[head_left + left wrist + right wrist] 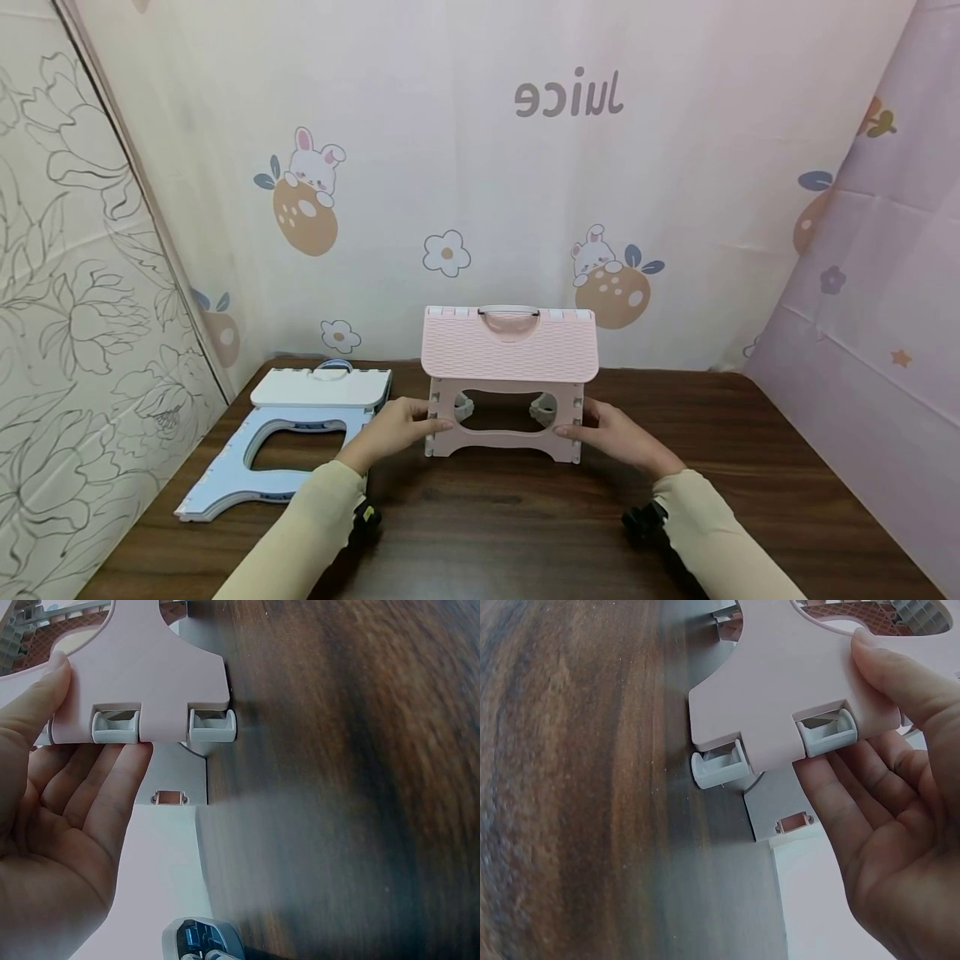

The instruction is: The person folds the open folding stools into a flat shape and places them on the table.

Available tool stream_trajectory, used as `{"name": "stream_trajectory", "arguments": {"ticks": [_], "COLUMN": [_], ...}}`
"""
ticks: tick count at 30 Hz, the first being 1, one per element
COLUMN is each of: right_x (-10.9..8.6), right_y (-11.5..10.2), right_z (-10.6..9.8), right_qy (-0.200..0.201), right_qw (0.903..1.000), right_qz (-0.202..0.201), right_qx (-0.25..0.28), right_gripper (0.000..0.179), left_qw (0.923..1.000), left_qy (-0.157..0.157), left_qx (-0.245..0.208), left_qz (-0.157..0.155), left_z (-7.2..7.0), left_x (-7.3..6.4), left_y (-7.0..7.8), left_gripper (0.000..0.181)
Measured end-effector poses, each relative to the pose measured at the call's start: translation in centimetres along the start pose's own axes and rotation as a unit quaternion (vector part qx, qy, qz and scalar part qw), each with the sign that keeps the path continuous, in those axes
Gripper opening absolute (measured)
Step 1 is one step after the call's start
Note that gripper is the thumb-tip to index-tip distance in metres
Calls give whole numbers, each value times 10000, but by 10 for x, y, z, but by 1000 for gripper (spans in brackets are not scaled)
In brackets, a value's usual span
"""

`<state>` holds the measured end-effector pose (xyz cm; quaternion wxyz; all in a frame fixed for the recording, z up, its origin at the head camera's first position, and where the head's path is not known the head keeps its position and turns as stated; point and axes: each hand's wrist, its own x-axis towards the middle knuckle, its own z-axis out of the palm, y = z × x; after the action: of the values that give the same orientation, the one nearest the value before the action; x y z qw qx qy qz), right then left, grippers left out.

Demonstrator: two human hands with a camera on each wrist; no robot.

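A pink folding stool (510, 346) stands on the dark wooden table with its seat panel tilted toward me and a carry handle at the top edge. Below the seat, the front leg panel (495, 443) has a wide oval opening. My left hand (393, 429) grips the panel's left edge, thumb on the front face and fingers behind. On the opposite edge, my right hand (618, 433) holds the panel the same way. Both wrist views show pale grey hinge pieces (116, 727) along the panel's edge beside the fingers. Part of the rear legs is hidden behind the front panel.
A blue-and-white folding stool (300, 483) lies folded on the table's left side, close to my left forearm. Behind the table (495, 533) hangs a printed curtain (450, 167) with rabbits and fruit. More fabric hangs on the left and right sides.
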<state>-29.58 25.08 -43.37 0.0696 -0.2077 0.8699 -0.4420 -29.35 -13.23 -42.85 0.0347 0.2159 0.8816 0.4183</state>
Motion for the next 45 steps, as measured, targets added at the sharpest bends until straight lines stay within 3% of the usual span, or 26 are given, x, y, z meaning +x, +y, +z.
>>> {"name": "stream_trajectory", "arguments": {"ticks": [23,45], "right_x": [3,1], "right_y": [1,0], "right_z": [0,-1], "right_qy": [-147,-237], "right_qw": [9999,9993], "right_qz": [-70,-251], "right_qx": [34,130], "right_gripper": [64,58], "left_qw": [9998,9999], "left_qy": [-102,-86], "left_qx": [-68,-56], "left_qz": [-139,-58], "left_z": [-2,-2], "left_x": [1,1], "left_y": [-1,0], "left_gripper": [28,33]}}
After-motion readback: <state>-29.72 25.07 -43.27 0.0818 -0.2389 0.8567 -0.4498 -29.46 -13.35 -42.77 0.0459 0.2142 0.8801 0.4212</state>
